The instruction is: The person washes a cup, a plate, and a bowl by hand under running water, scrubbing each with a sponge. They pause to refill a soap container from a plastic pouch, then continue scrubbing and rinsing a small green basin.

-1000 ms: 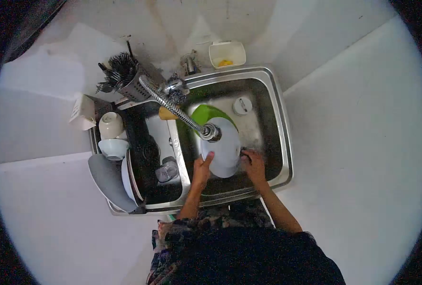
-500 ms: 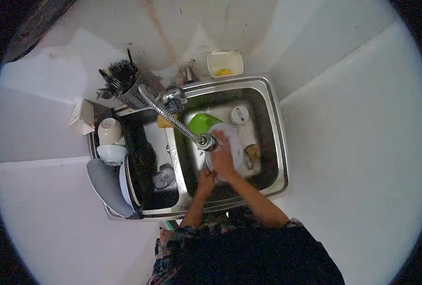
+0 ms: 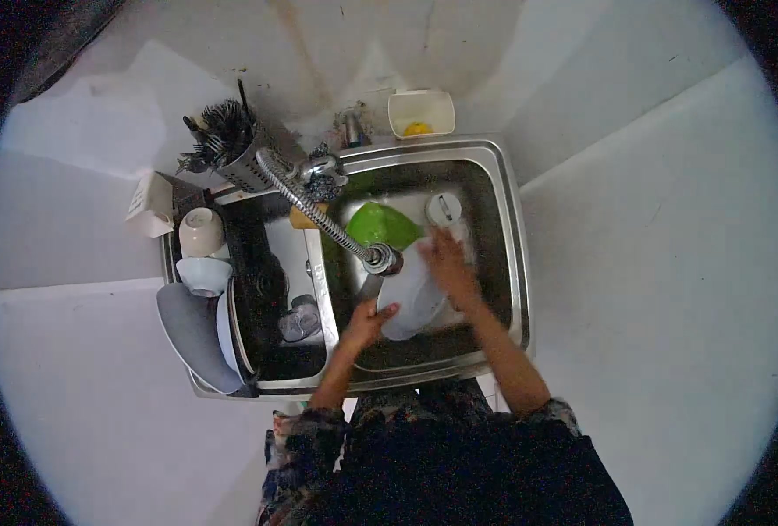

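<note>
A round, whitish dish is held tilted over the right sink basin, under the faucet's spray head. My left hand grips its lower left edge, thumb lying over the near face. At the upper right rim is my right hand, its fingers stretched out along the dish and somewhat blurred. Behind the dish, a bright green bowl sits in the basin. Just beyond my right fingers is a round white lid-like piece.
Left of the divider, a clear cup lies in the smaller basin, with a yellow sponge above. Bowls and a grey plate stand at the far left. A cutlery holder and a white tub stand behind the sink.
The dish has turned and tilted, showing more of its smooth face. My right hand has moved from its middle to the upper right rim; my left hand has shifted slightly left.
</note>
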### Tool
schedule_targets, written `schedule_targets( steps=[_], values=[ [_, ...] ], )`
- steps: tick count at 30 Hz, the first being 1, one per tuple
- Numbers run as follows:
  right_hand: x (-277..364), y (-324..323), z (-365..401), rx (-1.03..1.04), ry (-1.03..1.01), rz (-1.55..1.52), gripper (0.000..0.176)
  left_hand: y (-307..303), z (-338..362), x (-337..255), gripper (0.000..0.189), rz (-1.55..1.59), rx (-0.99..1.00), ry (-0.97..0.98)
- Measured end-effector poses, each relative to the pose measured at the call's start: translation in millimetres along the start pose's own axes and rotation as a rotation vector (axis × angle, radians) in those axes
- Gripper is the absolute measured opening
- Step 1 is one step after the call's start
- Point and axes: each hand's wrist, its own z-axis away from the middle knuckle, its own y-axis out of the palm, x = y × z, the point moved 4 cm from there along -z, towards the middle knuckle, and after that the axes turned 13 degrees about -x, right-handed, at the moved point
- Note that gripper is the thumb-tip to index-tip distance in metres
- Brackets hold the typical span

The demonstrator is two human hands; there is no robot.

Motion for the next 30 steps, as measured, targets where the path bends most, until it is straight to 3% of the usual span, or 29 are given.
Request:
schedule_targets(
  steps=[2,4,8,10,11,12,13,14,15,16,18,19,20,21,22,23,24,25,26,28,30],
  values=[
    [-55.9,16.2,-37.6,0.239,-0.280,-0.390,0.049,-2.5,-15.5,-2.1,0.052,0.083,0.037,0.070],
    [-86.3,-8.6,-25.2,0.279,0.062,-0.687,0.043,-9.7,-35.0,-36.8,0.054,-0.064,-0.086,0.393],
    [-115.6,-14.9,2.1,0.257,0.128,-0.850,0.035,16.7,-67.8,-63.2,0.057,-0.203,-0.112,0.298],
    [-141.0,3.5,17.3,-0.050,0.403,-1.051,0.028,58.9,-104.9,-32.5,0.059,-0.342,-0.429,0.464],
    [-118.2,-12.0,32.1,-0.046,0.264,-1.102,0.023,74.7,-107.9,-28.6,0.059,-0.339,-0.430,0.463],
    [-90.2,-25.4,44.5,-0.047,0.264,-1.103,0.023,81.7,-102.4,-29.6,0.057,-0.463,-0.685,0.566],
    [-62.3,-43.0,56.1,-0.201,0.136,-0.840,0.023,84.6,-92.5,-30.5,0.056,-0.587,-0.944,0.665],
    [-40.9,-53.9,68.1,-0.343,0.017,-0.570,0.023,83.3,-82.7,-32.4,0.056,-0.591,-0.938,0.661],
    [-31.0,-45.8,76.9,-0.185,0.010,-0.429,0.023,74.1,-73.2,-32.7,0.054,-0.322,-0.821,0.454],
    [-33.5,-33.2,83.3,-0.186,0.016,-0.433,0.023,64.0,-61.8,-37.9,0.053,-0.060,-0.695,0.249],
    [-20.4,0.0,100.4,-0.132,-0.588,0.076,0.031,49.4,-36.6,-47.8,0.052,0.443,-0.408,-0.161],
    [-12.7,-1.1,105.1,-0.133,-0.587,0.074,0.031,49.2,-26.5,-43.5,0.052,0.690,-0.255,-0.369],
    [4.7,-8.3,113.7,-0.080,-0.716,-0.097,0.035,41.7,-26.6,-21.2,0.052,0.689,-0.256,-0.368],
    [16.3,-13.2,120.9,-0.026,-0.842,-0.270,0.038,35.7,-31.2,13.8,0.054,0.878,-0.232,-0.385],
    [11.2,-10.0,118.7,-0.029,-0.842,-0.271,0.038,33.5,-33.5,33.0,0.056,1.065,-0.207,-0.400],
    [-3.3,3.3,112.1,0.021,-0.865,-0.042,0.043,27.5,-25.2,22.8,0.056,1.065,-0.207,-0.397],
    [-24.5,20.6,102.9,0.073,-0.882,0.190,0.047,12.9,-9.2,2.3,0.054,1.094,-0.343,-0.373],
    [-57.2,46.0,77.7,0.025,-0.805,0.133,0.056,3.1,2.5,-7.1,0.052,1.118,-0.480,-0.352],
    [-47.0,39.4,65.8,0.026,-0.808,0.133,0.056,7.0,2.2,4.0,0.052,1.120,-0.483,-0.351],
    [-16.7,7.8,38.3,-0.252,-0.732,0.222,0.062,20.5,-1.3,26.6,0.049,1.133,-0.395,-0.234],
    [-3.8,36.4,28.6,-0.261,-0.721,0.075,0.063,38.3,7.2,18.7,0.047,1.144,-0.424,-0.270]
  ],
)
